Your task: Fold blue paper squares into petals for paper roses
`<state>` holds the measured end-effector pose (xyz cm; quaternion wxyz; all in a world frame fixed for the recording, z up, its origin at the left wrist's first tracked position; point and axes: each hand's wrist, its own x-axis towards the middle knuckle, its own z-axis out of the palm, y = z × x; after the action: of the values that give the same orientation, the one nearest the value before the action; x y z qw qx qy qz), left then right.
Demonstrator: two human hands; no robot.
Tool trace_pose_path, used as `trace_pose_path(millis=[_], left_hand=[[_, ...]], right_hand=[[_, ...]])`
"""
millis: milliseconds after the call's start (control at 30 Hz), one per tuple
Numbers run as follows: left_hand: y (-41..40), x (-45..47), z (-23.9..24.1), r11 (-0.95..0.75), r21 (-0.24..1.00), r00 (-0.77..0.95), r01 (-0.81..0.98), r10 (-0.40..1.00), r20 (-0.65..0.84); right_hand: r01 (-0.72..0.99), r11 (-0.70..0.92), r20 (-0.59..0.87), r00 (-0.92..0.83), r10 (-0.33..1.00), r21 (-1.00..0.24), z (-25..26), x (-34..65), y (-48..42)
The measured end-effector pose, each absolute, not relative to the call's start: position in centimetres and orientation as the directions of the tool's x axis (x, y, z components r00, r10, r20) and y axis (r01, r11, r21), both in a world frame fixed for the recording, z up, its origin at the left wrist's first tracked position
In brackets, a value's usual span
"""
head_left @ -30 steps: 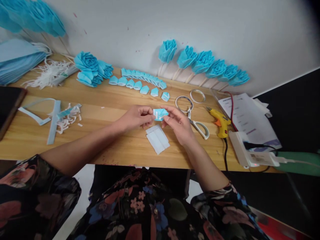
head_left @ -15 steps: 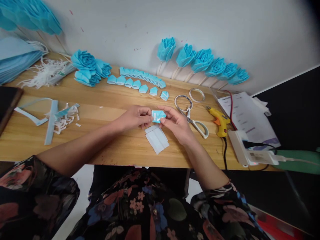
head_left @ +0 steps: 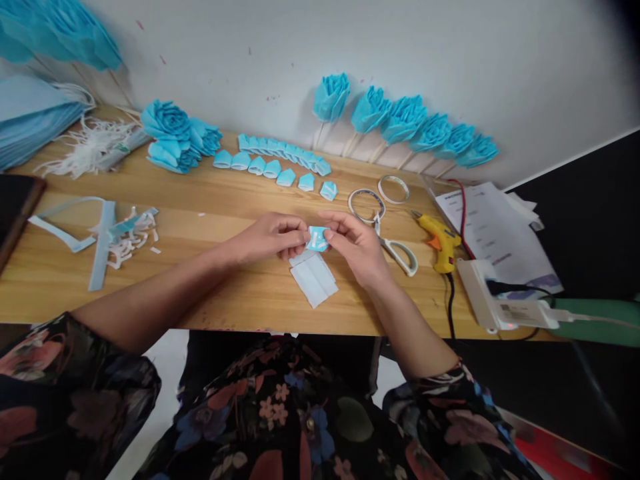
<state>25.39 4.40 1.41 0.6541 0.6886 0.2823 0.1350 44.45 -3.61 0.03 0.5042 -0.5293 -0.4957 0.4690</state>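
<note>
Between my hands is a small folded piece of blue fabric (head_left: 317,239) with white strips of tape on its face. My left hand (head_left: 281,238) pinches its left edge between thumb and fingers. On the other side, my right hand (head_left: 354,245) grips its right edge, the thumb lying over the corner. Just below, flat on the wooden table (head_left: 240,293), lie pale fabric pieces (head_left: 314,279) stacked together. Beyond my hands, a row of folded blue petals (head_left: 257,165) runs across the table, the nearest a taped petal (head_left: 329,191). A longer overlapping petal strip (head_left: 285,152) lies behind them.
To the right are scissors (head_left: 400,257), two tape rolls (head_left: 367,204), a yellow glue gun (head_left: 438,241) and a power strip (head_left: 483,293). Blue fabric flowers on sticks (head_left: 406,119) lean against the wall. Offcuts (head_left: 103,243) and a mask stack (head_left: 37,117) are at left.
The folded blue piece has turned and shifted slightly down between my fingers. My right thumb has moved up onto its right corner, and my left hand has edged right.
</note>
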Motion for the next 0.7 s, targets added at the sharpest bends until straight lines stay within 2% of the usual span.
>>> trace_pose_path(millis=[233,567,700], left_hand=[[4.39,25.58,0.77,0.053,0.977,0.753,0.206,0.629,-0.193],[4.19,25.55,0.93,-0.019,0.982,0.79,0.186,0.598,-0.138],[4.4,25.41,1.33,-0.028,0.975,0.762,0.22,0.629,-0.153]], right_hand=[[0.088,-0.006,0.001,0.075,0.997,-0.996,0.13,44.31,-3.68],[0.208,0.003,0.023,0.095,0.995,-0.978,-0.12,44.36,-3.66],[0.146,-0.019,-0.004,0.104,0.995,-0.989,-0.26,44.83,-3.52]])
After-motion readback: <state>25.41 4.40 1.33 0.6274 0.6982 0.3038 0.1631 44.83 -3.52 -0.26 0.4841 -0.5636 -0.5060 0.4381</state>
